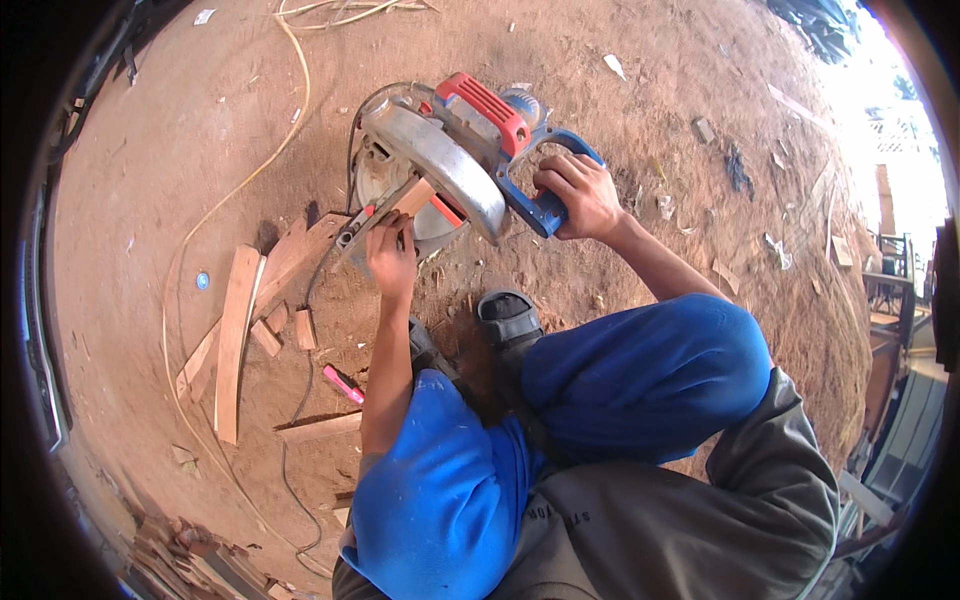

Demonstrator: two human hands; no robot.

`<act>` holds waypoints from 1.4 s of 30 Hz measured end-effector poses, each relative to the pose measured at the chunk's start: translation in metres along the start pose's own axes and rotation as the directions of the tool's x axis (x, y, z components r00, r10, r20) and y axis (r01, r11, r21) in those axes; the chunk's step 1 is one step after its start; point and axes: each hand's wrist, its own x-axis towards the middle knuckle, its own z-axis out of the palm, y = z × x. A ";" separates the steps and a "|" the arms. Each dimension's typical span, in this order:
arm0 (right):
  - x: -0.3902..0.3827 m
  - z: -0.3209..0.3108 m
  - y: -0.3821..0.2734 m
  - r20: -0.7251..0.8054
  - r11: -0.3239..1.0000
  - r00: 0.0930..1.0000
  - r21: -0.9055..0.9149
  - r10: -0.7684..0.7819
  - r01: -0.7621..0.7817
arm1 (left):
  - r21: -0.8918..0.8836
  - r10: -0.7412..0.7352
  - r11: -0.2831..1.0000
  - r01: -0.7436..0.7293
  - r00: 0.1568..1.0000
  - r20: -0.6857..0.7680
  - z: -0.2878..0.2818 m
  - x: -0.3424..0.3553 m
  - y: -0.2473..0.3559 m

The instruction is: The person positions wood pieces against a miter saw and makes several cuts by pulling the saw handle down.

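The right grip (578,195) wraps a saw handle (576,140), the left grip (392,250) a wood piece (414,196). Boards (238,345) lie on dirt (230,120).

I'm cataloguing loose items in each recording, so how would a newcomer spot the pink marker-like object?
Start at the big power saw and find the left hand at its lower left. Follow that forearm down: just left of it, on the dirt, lies the slim object. Its bright pink sets it apart from the brown wood pieces nearby.
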 end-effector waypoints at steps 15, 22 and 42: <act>-0.003 0.003 0.001 -0.002 1.000 1.000 -0.014 0.007 -0.007 | -0.010 -0.011 1.000 0.011 1.000 0.010 0.003 0.001 0.000; -0.006 0.001 0.001 -0.008 1.000 1.000 -0.018 0.000 0.000 | 0.013 -0.017 1.000 0.017 1.000 0.012 0.004 0.001 0.003; -0.011 0.008 0.005 -0.024 1.000 1.000 -0.020 -0.002 0.001 | 0.027 0.009 1.000 -0.009 1.000 -0.001 0.004 0.002 0.003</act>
